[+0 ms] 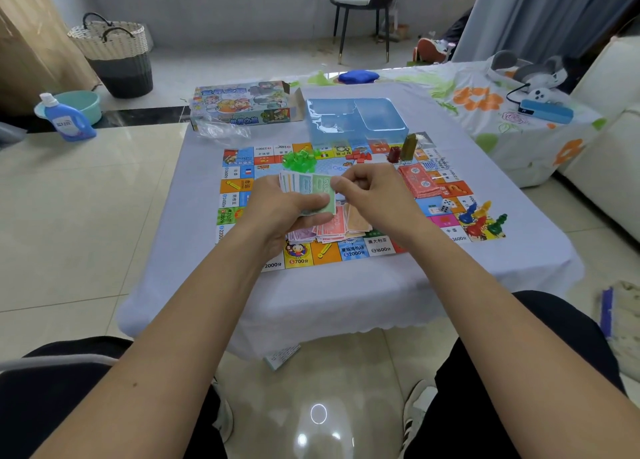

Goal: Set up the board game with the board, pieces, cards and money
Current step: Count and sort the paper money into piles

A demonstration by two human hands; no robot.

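Over the game board (360, 250), our left hand (277, 209) grips a fan of paper money (306, 186) while our right hand (372, 190) pinches its green top note, hiding sorted bills (332, 230) beneath, pawns (483, 221) waiting nearby.

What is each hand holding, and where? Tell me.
Left hand grips a fanned stack of play money by its lower end; right hand pinches the top green note's right edge.

Tray (356, 119) behind board (242, 184), box (242, 106) left.
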